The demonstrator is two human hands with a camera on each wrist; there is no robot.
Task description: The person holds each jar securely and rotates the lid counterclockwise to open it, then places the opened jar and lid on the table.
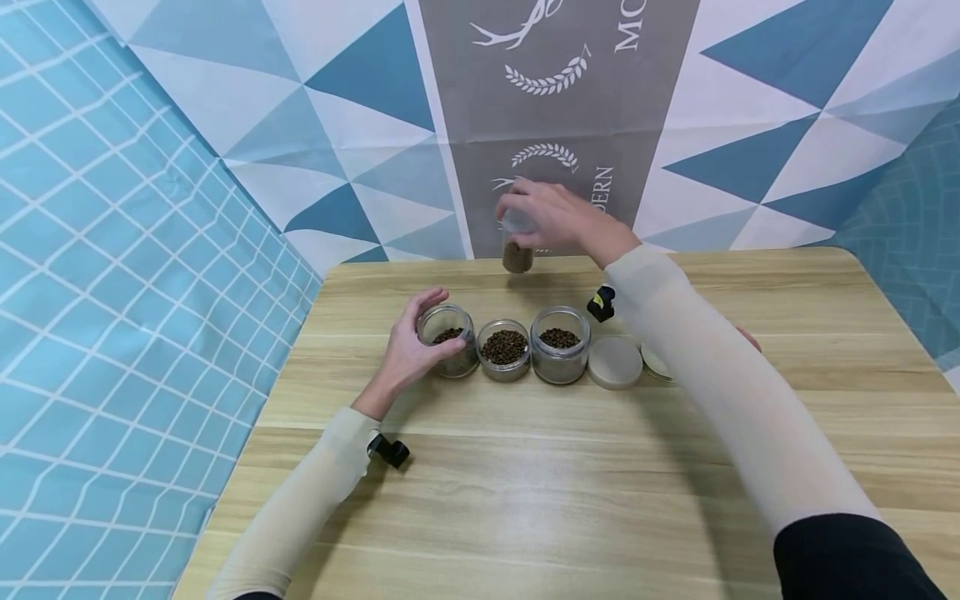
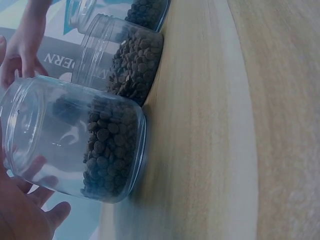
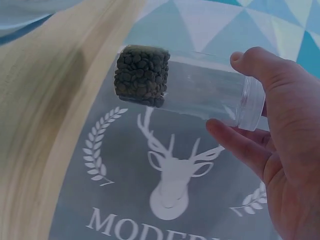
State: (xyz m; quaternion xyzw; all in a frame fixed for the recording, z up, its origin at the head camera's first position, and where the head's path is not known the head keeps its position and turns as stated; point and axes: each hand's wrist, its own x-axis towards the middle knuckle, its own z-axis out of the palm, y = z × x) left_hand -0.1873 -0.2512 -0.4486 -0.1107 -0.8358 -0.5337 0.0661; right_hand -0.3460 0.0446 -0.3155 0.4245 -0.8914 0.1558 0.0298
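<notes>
My left hand [image 1: 411, 343] holds the leftmost clear jar [image 1: 459, 363], thumb on the near side and fingers round the far side. Small dark brown pellets cover the bottom of that jar, and its top is uncovered. Over the back of the table, my right hand [image 1: 551, 215] grips a taller, slim clear jar [image 3: 195, 85] by its lidded end. This jar is upright and raised, with dark pellets [image 3: 142, 75] in its lower part. Beside the left jar stand a lower open jar [image 1: 505, 350] and a wider open jar [image 1: 560, 357], both with pellets inside.
A pale round lid [image 1: 615, 364] lies right of the jars. Another lid [image 1: 657, 365] is partly behind my right sleeve [image 1: 720, 367]. The wooden table [image 1: 510, 500] meets a patterned backdrop [image 1: 390, 150] at the back and a tiled-pattern sheet [image 1: 112, 292] on the left.
</notes>
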